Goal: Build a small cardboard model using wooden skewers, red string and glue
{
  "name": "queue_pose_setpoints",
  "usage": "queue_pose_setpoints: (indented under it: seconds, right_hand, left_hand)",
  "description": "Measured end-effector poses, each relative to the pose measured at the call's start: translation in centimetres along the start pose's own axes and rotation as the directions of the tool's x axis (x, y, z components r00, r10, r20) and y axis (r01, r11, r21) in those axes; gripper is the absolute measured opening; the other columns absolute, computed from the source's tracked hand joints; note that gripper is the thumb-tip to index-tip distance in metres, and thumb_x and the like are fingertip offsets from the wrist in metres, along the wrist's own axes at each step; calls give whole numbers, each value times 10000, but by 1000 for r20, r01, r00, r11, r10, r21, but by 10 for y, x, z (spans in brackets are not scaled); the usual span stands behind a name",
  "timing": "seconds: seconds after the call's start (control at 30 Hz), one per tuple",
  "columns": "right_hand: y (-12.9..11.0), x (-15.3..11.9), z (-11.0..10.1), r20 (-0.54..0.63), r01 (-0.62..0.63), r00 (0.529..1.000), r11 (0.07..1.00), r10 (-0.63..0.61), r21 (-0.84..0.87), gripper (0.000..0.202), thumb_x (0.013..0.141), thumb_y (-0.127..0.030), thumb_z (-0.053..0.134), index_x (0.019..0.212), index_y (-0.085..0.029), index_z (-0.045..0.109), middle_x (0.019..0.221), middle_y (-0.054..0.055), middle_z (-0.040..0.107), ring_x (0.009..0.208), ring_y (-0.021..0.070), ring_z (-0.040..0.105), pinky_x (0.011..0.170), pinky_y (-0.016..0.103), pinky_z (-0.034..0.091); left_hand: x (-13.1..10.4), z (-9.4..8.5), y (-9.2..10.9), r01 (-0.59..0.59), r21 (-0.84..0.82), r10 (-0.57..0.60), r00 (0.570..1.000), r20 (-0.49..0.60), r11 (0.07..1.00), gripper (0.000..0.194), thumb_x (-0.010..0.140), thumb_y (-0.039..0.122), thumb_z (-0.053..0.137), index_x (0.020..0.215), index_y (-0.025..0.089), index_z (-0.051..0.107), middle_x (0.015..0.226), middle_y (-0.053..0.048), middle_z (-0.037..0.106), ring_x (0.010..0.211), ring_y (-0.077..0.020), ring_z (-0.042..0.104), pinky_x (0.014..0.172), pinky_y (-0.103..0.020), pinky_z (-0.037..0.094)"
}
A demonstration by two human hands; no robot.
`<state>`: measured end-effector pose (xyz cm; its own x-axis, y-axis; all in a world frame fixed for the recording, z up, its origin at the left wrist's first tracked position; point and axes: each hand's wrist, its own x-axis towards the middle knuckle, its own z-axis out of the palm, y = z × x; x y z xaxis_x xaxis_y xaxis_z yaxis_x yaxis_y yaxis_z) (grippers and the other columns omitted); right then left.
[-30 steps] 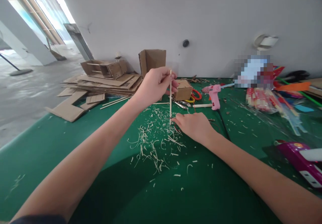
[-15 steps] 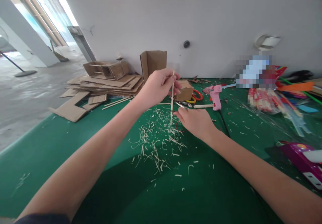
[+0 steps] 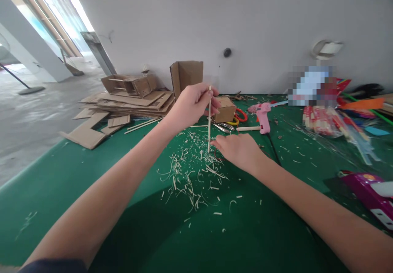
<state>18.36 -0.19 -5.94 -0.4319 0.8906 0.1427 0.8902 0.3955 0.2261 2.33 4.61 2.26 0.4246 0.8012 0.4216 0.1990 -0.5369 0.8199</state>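
Observation:
Between its thumb and fingers, my left hand (image 3: 199, 100) pinches the top of a thin wooden stick (image 3: 209, 121). The stick stands nearly upright, its lower end close to the green tabletop. My right hand (image 3: 235, 147) is closed beside that lower end, fingertips at the stick; whatever it grips is too small and hidden to make out. Curled wood shavings (image 3: 192, 193) lie scattered below and in front of both hands. Behind the right hand are pliers (image 3: 225, 128) and the orange and yellow handles (image 3: 241, 115) of another tool.
Flat cardboard pieces (image 3: 129, 104) are stacked at the left, with a cardboard box (image 3: 139, 85) on top. A small box (image 3: 224, 109) stands behind my hands. To the right are a pink glue gun (image 3: 263, 117), bagged sticks (image 3: 322, 121) and a purple power strip (image 3: 365, 191).
My right hand has slid down along the stick towards its lower end. The left hand and the stick have barely moved.

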Motion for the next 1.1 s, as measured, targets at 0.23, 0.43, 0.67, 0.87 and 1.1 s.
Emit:
queue_pose_setpoints:
  seconds: [0.23,0.43,0.67,0.87,1.1]
  right_hand:
    - [4,-1,2,-138,-88,987,996,88,8,514,1009,-423,198,889,-157,621,648,93,675,524,175,585,495,299,160]
    - [2,-2,9,-7,32,999,999,-32,13,419,1000,-398,304,866,-168,628,582,66,644,506,169,568,497,289,173]
    - [9,1,2,-142,-53,989,999,51,-7,519,1010,-426,200,871,-161,624,640,87,669,543,187,597,486,297,162]
    - [7,-2,6,25,69,997,998,-69,-10,413,997,-401,311,848,-169,620,613,80,657,540,189,594,490,294,173]
    - [6,-2,6,-125,-23,992,1000,23,0,523,1009,-414,189,874,-158,625,624,90,659,528,189,591,493,298,152]
  left_hand:
    - [-2,1,2,-1,15,1,1000,-4,1000,213,977,195,368,948,120,565,829,-78,670,670,-95,664,658,-205,564]
    - [-2,1,5,29,51,-29,999,-14,998,243,987,192,334,975,107,561,844,-93,675,673,-96,661,665,-210,562]
    - [-2,2,4,3,51,-3,1000,10,999,253,993,204,321,998,112,556,841,-84,672,674,-91,659,656,-201,553]
    - [-1,3,3,32,36,-33,999,5,999,245,986,181,315,1001,110,549,832,-80,672,677,-97,660,670,-210,559]
    - [-1,2,1,-4,44,4,1000,-3,999,245,987,211,330,980,123,558,837,-84,678,675,-99,664,661,-210,558]
